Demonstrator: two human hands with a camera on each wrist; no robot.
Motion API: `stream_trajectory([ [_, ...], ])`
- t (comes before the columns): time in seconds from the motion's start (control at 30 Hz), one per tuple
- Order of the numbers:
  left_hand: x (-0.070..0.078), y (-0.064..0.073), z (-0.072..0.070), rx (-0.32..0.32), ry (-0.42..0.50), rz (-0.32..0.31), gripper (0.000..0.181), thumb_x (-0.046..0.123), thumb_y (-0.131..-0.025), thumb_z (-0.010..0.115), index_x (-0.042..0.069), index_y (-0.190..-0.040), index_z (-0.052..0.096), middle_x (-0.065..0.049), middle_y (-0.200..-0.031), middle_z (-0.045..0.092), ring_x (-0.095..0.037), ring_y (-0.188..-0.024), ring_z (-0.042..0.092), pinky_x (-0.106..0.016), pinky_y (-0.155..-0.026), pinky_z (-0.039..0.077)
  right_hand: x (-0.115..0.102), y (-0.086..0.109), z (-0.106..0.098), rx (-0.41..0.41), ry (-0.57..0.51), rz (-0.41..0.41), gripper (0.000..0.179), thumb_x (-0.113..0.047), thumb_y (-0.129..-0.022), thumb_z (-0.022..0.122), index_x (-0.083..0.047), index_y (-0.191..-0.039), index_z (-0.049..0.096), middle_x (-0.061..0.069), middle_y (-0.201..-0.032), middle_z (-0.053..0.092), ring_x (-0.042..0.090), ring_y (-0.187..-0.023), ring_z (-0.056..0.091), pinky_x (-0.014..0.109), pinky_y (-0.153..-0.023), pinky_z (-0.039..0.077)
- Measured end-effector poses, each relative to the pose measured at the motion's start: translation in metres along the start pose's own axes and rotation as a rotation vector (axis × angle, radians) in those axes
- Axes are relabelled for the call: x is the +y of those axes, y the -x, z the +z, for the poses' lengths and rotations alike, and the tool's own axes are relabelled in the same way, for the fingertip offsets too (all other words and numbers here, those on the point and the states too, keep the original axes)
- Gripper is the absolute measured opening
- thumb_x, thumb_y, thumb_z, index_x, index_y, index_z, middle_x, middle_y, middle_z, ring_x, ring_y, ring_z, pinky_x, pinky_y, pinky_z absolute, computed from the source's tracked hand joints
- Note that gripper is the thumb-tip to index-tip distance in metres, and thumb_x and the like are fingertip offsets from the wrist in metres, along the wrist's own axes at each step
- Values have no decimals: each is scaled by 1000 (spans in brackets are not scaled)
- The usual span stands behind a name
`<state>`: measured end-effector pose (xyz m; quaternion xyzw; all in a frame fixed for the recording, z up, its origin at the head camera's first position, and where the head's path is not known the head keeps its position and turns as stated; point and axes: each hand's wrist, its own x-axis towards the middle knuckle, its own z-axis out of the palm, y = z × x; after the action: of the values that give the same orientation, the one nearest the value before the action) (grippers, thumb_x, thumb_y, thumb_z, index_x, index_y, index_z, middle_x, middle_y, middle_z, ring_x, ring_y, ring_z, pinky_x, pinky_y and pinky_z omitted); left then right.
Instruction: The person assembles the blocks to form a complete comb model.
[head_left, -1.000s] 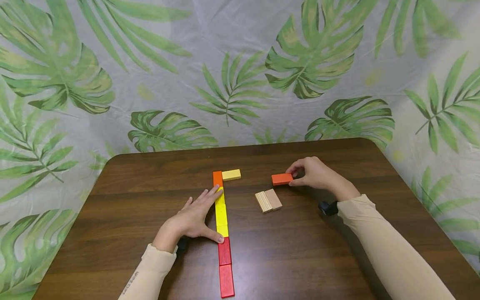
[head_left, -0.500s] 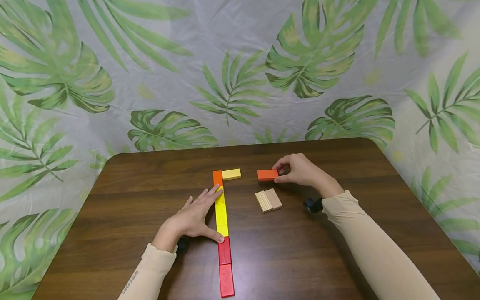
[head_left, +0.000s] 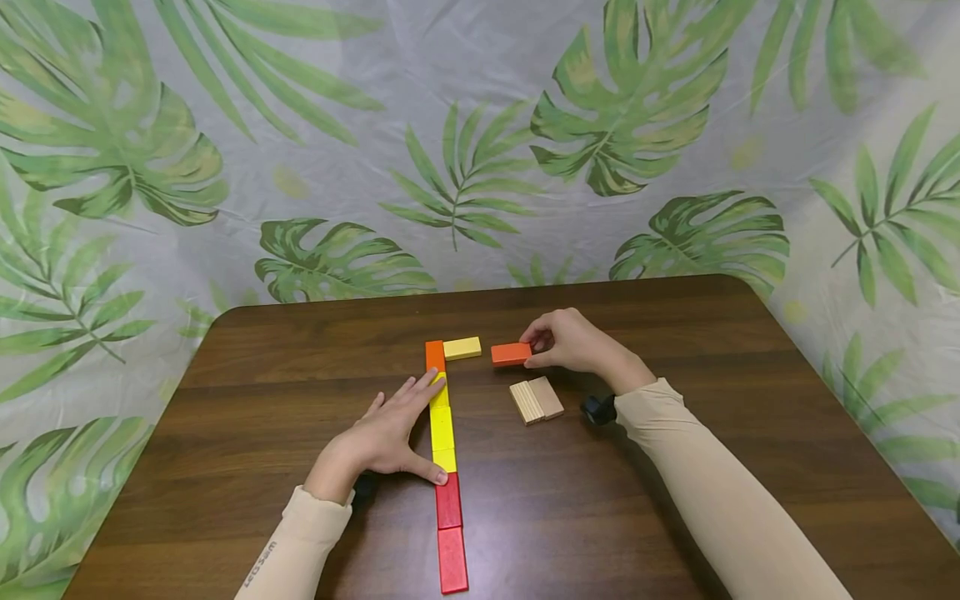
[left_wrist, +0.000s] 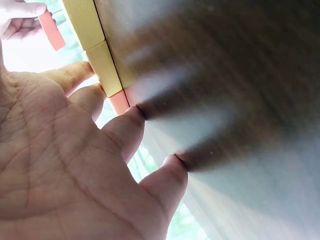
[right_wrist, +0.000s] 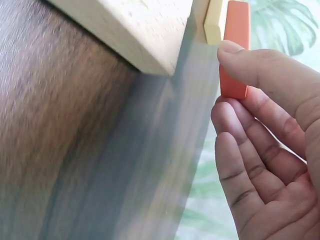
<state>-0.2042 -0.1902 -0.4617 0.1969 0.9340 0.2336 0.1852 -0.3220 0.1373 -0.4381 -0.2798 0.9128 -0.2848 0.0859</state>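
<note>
My right hand (head_left: pixel 573 340) pinches an orange-red block (head_left: pixel 511 354) by its right end, thumb on the near side. The block's left end is a short gap from a pale yellow block (head_left: pixel 462 348). That yellow block meets the right side of an orange block (head_left: pixel 435 355) at the far end of a straight row. Nearer in the row come bright yellow blocks (head_left: pixel 442 427), then two red blocks (head_left: pixel 449 501). My left hand (head_left: pixel 386 429) is spread along the row's left side, with thumb and index finger touching it. The left wrist view shows its fingertips (left_wrist: pixel 172 162) down at the tabletop.
Two plain wooden blocks (head_left: pixel 537 401) lie side by side just in front of the held block. A brown wood-grain table (head_left: pixel 315 350) carries everything, with a leaf-print cloth (head_left: pixel 480 150) hanging behind its far edge.
My right hand has moved left with the orange-red block, from beyond the plain wooden blocks to close by the pale yellow block. My left hand and the row stay put.
</note>
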Motion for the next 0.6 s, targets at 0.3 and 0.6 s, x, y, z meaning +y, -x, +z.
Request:
stream_trajectory([
  [0.3,0,0,0,2,-1,6,137,58,-68,99,19,-174,21,-1,-184,10,-38,-169,11,-78,-129,7,-9,-5,11,-50,-5,23,27,-19,-87,91,-8,-110,82,4,-99,80,13,-88,70,33,-84,60],
  [0.6,-1,0,0,2,4,3,137,58,-67,99,20,-174,21,0,-184,9,-38,-169,11,-78,-129,7,-18,-13,19,-92,-25,24,25,-18,-87,91,-9,-109,82,1,-94,78,11,-85,68,29,-81,59],
])
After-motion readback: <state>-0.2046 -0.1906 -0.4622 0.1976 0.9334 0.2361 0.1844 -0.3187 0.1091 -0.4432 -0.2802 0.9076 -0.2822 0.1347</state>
